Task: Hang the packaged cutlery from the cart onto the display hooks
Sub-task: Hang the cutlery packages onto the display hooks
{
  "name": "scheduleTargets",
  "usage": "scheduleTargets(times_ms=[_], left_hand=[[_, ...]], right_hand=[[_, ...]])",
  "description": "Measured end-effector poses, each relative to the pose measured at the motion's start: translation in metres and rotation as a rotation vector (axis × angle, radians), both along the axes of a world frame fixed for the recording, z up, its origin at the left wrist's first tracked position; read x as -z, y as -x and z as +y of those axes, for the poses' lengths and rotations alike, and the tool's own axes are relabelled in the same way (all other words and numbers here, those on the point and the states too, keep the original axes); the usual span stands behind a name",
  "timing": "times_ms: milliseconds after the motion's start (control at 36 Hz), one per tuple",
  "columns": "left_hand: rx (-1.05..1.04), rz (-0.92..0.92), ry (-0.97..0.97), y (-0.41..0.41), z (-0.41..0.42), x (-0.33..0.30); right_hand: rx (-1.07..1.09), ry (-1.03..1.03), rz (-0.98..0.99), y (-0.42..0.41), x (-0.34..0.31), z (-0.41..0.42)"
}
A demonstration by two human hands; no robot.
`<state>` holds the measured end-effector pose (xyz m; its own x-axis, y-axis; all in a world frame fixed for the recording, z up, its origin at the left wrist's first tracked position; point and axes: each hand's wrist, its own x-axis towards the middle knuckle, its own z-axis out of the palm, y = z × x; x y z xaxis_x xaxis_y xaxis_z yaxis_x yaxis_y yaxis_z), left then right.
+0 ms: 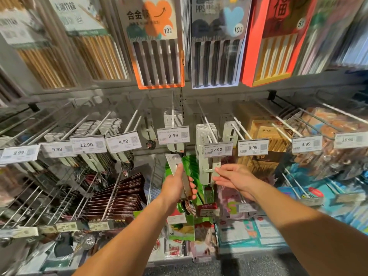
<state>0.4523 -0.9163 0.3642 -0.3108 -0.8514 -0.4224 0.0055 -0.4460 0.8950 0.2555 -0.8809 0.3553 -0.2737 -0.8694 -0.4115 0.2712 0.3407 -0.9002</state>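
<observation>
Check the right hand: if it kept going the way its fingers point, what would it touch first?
Probably the grey carded cutlery pack hanging under the 12.90 price tag. The right hand is open, its fingertips at the card's edge; depth is uncertain, so contact may already exist.

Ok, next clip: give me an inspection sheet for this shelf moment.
Surface: hook rack with price tags.
Job's things: carded spoon in left hand, its card top just below the 9.99 tag, not yet hung.
Clutter: chopstick packs above, green packets behind.
Grippers: left hand shut on spoon; right hand open, by a hanging pack.
Cables: nothing seen.
Surroundings: shop aisle; cart not in view.
</observation>
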Motion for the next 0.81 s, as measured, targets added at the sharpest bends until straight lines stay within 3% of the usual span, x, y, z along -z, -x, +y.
scheduleTargets(times_ms=[250, 472, 806], left_hand=[[0.027, -0.011, 0.008, 0.006, -0.006, 0.001], [0.048, -0.031, 0.021, 0.016, -0.008, 0.002], [0.077, -0.016, -0.031, 0.023, -0.004, 0.000]], right_hand=[[0.032, 0.021, -0.082, 0.019, 0.004, 0.005], [-0.082, -0.036, 0.090, 0.012, -0.001, 0.000], [0.113, -0.203, 0.342, 0.011, -0.002, -0.033]])
